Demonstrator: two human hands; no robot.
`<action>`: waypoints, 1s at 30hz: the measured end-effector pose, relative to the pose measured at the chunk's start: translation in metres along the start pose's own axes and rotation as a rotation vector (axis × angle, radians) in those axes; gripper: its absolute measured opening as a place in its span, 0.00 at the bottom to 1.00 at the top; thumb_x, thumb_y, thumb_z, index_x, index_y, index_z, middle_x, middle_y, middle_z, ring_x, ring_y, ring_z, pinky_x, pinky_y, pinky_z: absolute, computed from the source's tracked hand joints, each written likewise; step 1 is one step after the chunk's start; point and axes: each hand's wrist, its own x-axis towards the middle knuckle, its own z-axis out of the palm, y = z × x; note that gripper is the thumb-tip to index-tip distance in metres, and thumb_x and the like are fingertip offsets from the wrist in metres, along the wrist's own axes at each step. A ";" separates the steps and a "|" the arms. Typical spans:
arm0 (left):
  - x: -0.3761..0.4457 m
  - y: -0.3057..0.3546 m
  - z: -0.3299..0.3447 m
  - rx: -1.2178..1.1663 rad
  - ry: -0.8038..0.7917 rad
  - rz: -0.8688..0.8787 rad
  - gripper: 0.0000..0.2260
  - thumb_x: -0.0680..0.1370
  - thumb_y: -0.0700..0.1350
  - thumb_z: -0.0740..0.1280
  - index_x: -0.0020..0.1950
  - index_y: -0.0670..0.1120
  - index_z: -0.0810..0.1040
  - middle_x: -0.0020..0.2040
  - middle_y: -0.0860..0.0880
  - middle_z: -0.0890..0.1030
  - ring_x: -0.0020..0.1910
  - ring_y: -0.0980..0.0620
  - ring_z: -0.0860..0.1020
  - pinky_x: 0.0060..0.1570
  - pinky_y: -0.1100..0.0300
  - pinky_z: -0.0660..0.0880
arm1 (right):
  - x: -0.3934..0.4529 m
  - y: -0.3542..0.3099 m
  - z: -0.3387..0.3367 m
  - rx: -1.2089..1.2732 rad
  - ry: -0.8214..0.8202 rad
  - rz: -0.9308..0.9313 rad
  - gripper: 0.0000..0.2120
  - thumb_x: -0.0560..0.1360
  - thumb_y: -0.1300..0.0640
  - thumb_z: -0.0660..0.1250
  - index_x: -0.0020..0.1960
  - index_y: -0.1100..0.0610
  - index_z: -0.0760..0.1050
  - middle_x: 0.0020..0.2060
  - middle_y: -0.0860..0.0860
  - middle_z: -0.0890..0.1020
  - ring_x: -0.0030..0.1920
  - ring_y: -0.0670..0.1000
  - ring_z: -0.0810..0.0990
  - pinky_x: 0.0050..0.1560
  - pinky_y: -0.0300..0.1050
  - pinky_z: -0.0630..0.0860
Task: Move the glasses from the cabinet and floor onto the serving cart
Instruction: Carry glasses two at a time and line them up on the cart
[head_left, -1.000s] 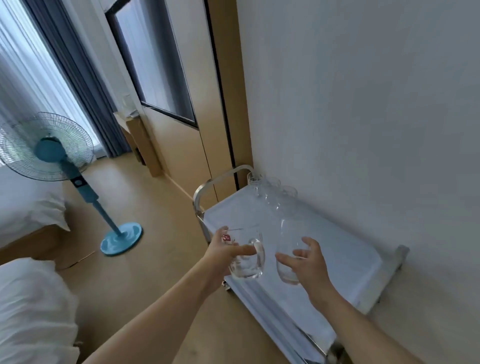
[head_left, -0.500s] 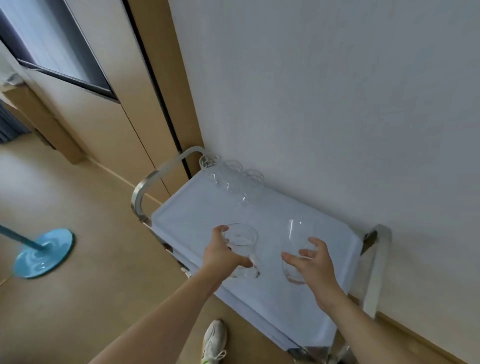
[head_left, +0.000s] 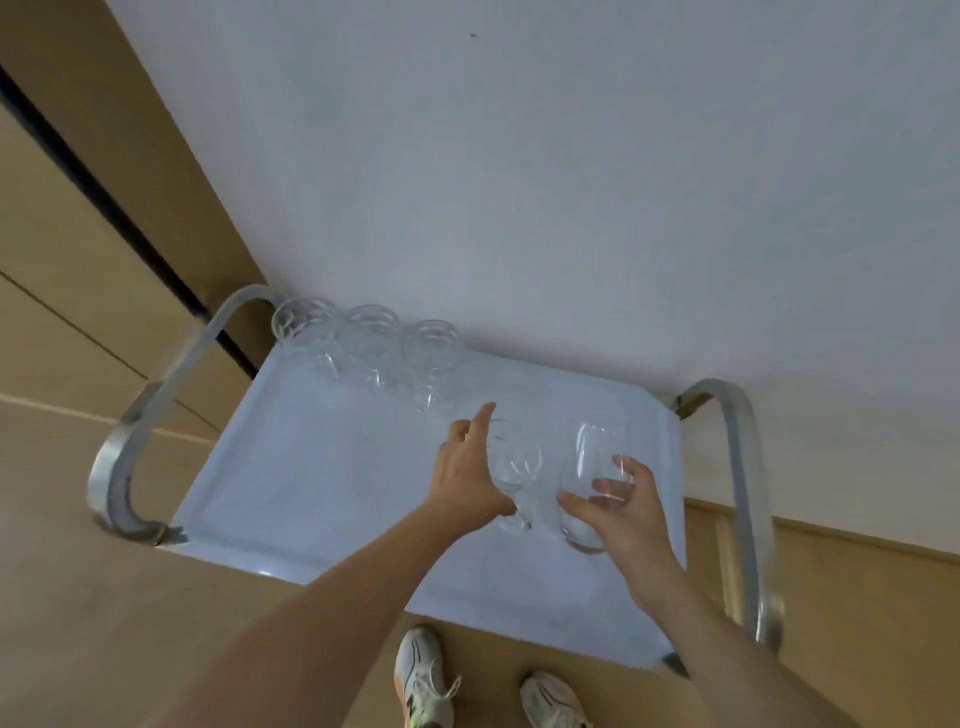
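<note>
Fingers of left hand (head_left: 467, 470) wrap one glass (head_left: 511, 467); right hand (head_left: 623, 506) grips another glass (head_left: 592, 483); both low over serving cart (head_left: 322, 467), touchdown unclear; three glasses (head_left: 371, 345) parked at 11 o'clock; release pending.

The serving cart (head_left: 311, 499) stands against the wall (head_left: 519, 182). Three glasses (head_left: 371, 345) sit in a row at its back left corner. Two glasses (head_left: 592, 467) in the hands are side by side toward the right, shoes (head_left: 423, 675) on the floor before it
</note>
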 end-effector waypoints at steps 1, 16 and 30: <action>0.009 0.001 0.000 0.040 -0.029 0.034 0.55 0.60 0.43 0.81 0.80 0.58 0.54 0.71 0.48 0.61 0.68 0.44 0.69 0.65 0.52 0.73 | -0.001 0.001 0.001 0.018 0.031 0.002 0.44 0.59 0.50 0.86 0.69 0.44 0.66 0.56 0.50 0.79 0.56 0.52 0.81 0.61 0.57 0.79; 0.100 0.012 -0.030 0.706 0.033 0.389 0.48 0.65 0.59 0.78 0.77 0.46 0.58 0.69 0.47 0.70 0.70 0.44 0.64 0.76 0.51 0.55 | -0.013 -0.014 0.056 0.185 0.219 0.006 0.41 0.62 0.52 0.84 0.68 0.42 0.65 0.56 0.44 0.77 0.57 0.48 0.79 0.59 0.49 0.78; 0.144 0.014 -0.043 0.782 0.080 0.357 0.51 0.70 0.65 0.73 0.82 0.45 0.50 0.77 0.42 0.62 0.79 0.39 0.53 0.79 0.43 0.39 | -0.006 -0.026 0.082 0.177 0.229 -0.016 0.41 0.62 0.49 0.84 0.67 0.40 0.65 0.56 0.43 0.77 0.57 0.46 0.79 0.60 0.47 0.79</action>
